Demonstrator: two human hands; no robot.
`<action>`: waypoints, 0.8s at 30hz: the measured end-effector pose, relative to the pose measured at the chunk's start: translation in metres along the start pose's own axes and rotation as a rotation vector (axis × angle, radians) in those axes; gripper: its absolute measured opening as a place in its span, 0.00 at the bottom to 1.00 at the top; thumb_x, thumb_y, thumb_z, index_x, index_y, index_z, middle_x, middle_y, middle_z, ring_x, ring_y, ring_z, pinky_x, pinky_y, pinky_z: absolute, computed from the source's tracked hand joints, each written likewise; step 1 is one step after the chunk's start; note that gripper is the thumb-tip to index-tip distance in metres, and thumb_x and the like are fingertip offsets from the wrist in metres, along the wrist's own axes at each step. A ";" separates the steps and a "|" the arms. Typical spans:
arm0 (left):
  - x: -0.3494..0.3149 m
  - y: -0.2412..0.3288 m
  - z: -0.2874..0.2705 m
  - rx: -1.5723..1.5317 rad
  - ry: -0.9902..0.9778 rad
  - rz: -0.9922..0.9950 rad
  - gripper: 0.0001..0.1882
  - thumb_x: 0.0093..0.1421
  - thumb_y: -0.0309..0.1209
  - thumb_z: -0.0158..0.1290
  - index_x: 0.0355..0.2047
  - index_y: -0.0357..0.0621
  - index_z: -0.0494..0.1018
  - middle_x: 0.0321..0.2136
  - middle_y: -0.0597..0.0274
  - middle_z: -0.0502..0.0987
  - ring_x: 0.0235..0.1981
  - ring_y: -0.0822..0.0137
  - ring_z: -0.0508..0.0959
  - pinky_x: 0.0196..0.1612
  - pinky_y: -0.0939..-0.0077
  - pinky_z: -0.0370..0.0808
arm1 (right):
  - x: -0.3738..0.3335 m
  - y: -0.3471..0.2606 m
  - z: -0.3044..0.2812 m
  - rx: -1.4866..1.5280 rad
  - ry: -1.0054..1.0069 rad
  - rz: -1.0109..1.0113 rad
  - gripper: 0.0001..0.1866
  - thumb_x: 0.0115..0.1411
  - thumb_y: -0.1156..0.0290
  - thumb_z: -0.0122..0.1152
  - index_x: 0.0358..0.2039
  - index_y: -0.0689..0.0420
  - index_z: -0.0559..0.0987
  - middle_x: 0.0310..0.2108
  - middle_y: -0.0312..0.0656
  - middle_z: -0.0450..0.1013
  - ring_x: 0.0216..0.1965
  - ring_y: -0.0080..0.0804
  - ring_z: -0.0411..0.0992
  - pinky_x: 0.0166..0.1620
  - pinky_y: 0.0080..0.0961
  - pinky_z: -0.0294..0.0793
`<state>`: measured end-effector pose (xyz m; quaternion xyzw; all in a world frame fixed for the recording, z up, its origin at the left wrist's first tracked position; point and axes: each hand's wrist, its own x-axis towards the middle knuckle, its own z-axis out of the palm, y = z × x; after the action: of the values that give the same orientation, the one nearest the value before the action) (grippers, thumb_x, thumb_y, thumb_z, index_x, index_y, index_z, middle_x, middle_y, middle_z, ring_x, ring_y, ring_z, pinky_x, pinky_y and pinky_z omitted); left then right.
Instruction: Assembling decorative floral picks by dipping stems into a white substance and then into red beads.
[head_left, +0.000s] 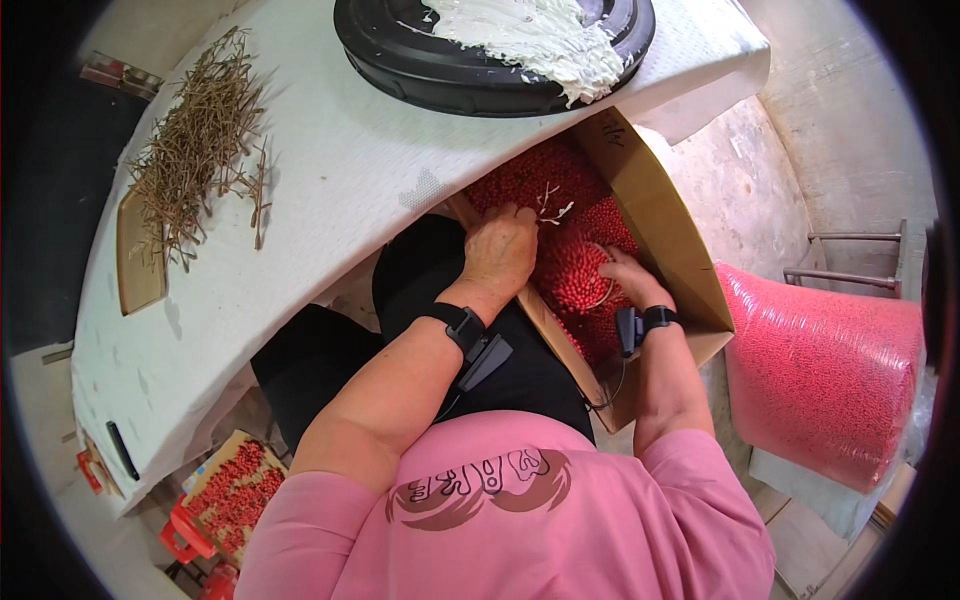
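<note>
A cardboard box (668,215) stands open against my lap, filled with bunches of small red berries (540,172). Inside it my right hand (637,278) is closed around the side of a round, slightly blurred bunch of red berries (578,278). At the box's left wall is my left hand (503,248), its fingers curled down over the berries. What those fingers hold, if anything, is hidden. Just beyond the fingertips lies a pale, thin branching sprig (553,204) on the red heap. Both wrists wear black straps with small devices.
A white-covered table (300,180) bears a black round turntable (470,92) with white paste, brown twigs (205,130) and a tan tray (138,255). At right stands a clear bag of red beads (825,370). Lower left, a board (205,500) holds red pieces.
</note>
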<state>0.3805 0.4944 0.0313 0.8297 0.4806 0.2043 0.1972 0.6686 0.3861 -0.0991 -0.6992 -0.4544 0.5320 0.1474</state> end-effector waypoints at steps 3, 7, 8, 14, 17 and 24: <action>-0.001 -0.002 0.001 0.016 0.011 -0.005 0.06 0.57 0.31 0.54 0.28 0.42 0.72 0.30 0.53 0.75 0.33 0.49 0.78 0.36 0.56 0.76 | -0.049 -0.119 -0.025 0.423 -0.054 0.168 0.30 0.57 0.63 0.59 0.60 0.58 0.67 0.57 0.38 0.68 0.56 0.31 0.67 0.57 0.29 0.68; 0.001 0.001 0.000 0.017 0.014 0.010 0.04 0.54 0.28 0.53 0.27 0.41 0.72 0.30 0.52 0.75 0.34 0.49 0.77 0.37 0.56 0.76 | -0.067 -0.155 -0.033 0.472 0.123 -0.172 0.32 0.55 0.63 0.63 0.59 0.59 0.67 0.53 0.38 0.70 0.52 0.27 0.68 0.53 0.28 0.71; 0.000 0.002 -0.002 0.021 -0.001 0.006 0.02 0.52 0.25 0.52 0.28 0.41 0.72 0.31 0.51 0.75 0.35 0.49 0.77 0.38 0.57 0.76 | -0.071 -0.174 -0.024 0.403 0.242 -0.236 0.33 0.54 0.61 0.65 0.58 0.59 0.67 0.52 0.40 0.71 0.51 0.30 0.69 0.53 0.29 0.71; 0.000 -0.003 -0.003 0.042 -0.019 0.012 0.05 0.56 0.29 0.54 0.27 0.40 0.72 0.30 0.52 0.76 0.33 0.49 0.78 0.36 0.55 0.76 | -0.049 -0.167 0.001 -0.557 0.697 -0.170 0.38 0.50 0.50 0.69 0.57 0.54 0.68 0.51 0.52 0.71 0.50 0.47 0.72 0.50 0.40 0.74; -0.001 -0.005 -0.001 -0.009 -0.052 0.012 0.04 0.57 0.28 0.52 0.29 0.41 0.73 0.30 0.51 0.76 0.34 0.48 0.78 0.37 0.55 0.76 | -0.021 -0.106 0.024 -0.617 0.442 0.125 0.37 0.50 0.49 0.69 0.56 0.53 0.68 0.52 0.57 0.69 0.54 0.54 0.69 0.53 0.43 0.72; -0.001 -0.002 -0.008 -0.078 -0.085 -0.035 0.04 0.56 0.25 0.51 0.31 0.42 0.74 0.31 0.46 0.77 0.34 0.46 0.79 0.37 0.54 0.76 | 0.032 -0.007 0.083 0.297 0.157 0.636 0.30 0.57 0.59 0.60 0.60 0.49 0.67 0.51 0.47 0.73 0.45 0.44 0.75 0.44 0.44 0.79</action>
<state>0.3747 0.4952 0.0367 0.8206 0.4781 0.1840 0.2533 0.5934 0.3921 -0.1461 -0.8153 -0.1189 0.5561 0.1090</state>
